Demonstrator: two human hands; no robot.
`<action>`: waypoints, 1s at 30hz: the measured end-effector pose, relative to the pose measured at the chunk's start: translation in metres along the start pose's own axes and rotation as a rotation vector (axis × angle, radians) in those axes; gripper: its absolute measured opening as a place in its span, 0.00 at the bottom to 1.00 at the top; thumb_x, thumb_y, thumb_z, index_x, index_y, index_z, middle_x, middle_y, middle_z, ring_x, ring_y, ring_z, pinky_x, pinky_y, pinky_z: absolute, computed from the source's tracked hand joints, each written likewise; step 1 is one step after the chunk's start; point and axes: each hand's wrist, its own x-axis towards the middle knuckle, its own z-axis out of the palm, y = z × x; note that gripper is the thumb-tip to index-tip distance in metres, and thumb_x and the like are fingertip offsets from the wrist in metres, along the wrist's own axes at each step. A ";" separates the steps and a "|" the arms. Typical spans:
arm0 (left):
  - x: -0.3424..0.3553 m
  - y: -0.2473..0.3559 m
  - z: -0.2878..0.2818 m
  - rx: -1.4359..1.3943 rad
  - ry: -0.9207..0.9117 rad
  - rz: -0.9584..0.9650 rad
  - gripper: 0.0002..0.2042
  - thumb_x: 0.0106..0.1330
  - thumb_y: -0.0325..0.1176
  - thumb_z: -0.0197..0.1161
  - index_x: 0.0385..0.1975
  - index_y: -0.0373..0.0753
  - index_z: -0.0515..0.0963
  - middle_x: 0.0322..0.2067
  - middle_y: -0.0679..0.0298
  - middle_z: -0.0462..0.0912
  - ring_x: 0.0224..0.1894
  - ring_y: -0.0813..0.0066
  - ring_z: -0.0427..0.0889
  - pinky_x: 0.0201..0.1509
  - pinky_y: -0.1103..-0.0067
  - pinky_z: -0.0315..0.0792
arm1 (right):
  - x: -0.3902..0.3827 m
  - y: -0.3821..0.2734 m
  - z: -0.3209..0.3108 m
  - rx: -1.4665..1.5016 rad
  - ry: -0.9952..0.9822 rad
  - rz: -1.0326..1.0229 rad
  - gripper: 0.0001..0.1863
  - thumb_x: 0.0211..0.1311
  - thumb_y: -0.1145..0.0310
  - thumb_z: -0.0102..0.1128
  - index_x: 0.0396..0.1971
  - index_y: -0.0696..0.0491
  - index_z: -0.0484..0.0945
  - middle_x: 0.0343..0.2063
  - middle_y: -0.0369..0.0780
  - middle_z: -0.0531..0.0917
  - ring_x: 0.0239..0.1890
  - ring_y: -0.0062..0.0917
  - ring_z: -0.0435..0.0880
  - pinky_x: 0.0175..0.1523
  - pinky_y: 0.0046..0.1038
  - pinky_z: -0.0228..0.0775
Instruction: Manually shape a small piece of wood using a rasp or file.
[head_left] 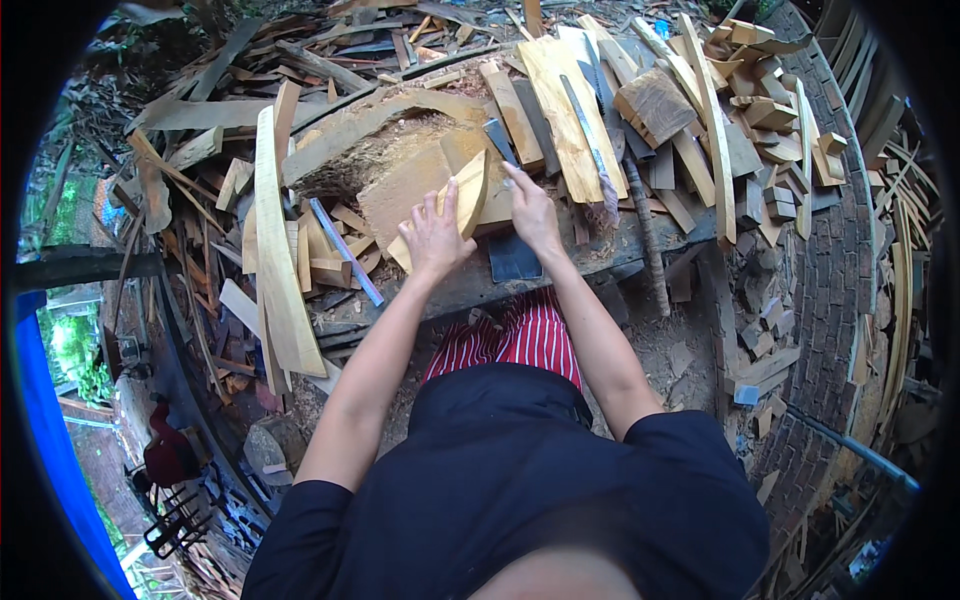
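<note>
Scrap wood crowds the table [592,256]; a long pale plank [280,240] stands at its left. Near the middle, a wood piece [471,196] slants against a broad block [395,196]. The left hand [436,236] holds the piece, fingers spread. The right hand [535,214] curls just beside a narrow dark blade [499,141]; its grip is hidden.
</note>
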 end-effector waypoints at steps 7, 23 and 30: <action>0.046 -0.065 -0.027 -0.311 -0.386 0.373 0.40 0.45 0.42 0.70 0.64 0.43 0.68 0.55 0.50 0.70 0.58 0.48 0.69 0.63 0.63 0.68 | -0.012 0.044 -0.023 0.003 0.028 0.043 0.20 0.70 0.57 0.46 0.60 0.36 0.73 0.44 0.50 0.83 0.46 0.50 0.82 0.50 0.42 0.74; 0.032 -0.024 -0.048 -0.015 -0.257 0.086 0.28 0.50 0.43 0.69 0.54 0.43 0.76 0.39 0.48 0.85 0.42 0.49 0.84 0.46 0.59 0.78 | -0.018 -0.027 0.002 -0.382 -0.117 -0.080 0.23 0.65 0.65 0.49 0.59 0.31 0.74 0.29 0.53 0.83 0.34 0.50 0.84 0.40 0.50 0.77; 0.025 -0.016 -0.047 -0.093 -0.151 0.022 0.21 0.51 0.38 0.68 0.47 0.44 0.78 0.34 0.50 0.85 0.40 0.50 0.85 0.43 0.60 0.79 | -0.010 -0.042 -0.005 -0.457 -0.255 0.007 0.22 0.66 0.63 0.47 0.59 0.32 0.74 0.36 0.52 0.84 0.39 0.50 0.84 0.46 0.49 0.76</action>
